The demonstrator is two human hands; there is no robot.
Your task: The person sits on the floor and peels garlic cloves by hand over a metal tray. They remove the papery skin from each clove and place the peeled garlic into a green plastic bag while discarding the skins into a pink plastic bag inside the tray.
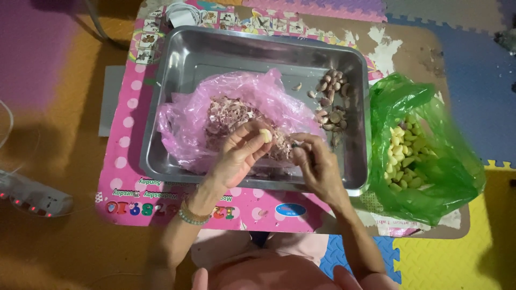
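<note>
My left hand (240, 156) pinches a pale peeled garlic clove (265, 135) between thumb and fingers, over the near part of a steel tray (177, 70). My right hand (317, 164) is beside it, fingers curled around something small and dark at the fingertips; I cannot tell what. Under both hands lies a pink plastic bag (188, 118) heaped with papery garlic skins (226, 115). Several unpeeled cloves (331, 104) lie in the tray's right part.
A green plastic bag (446, 172) holding peeled cloves (403, 156) sits right of the tray. The tray rests on a low pink table (121, 161). A power strip (35, 198) lies on the floor at left. Foam mats cover the floor.
</note>
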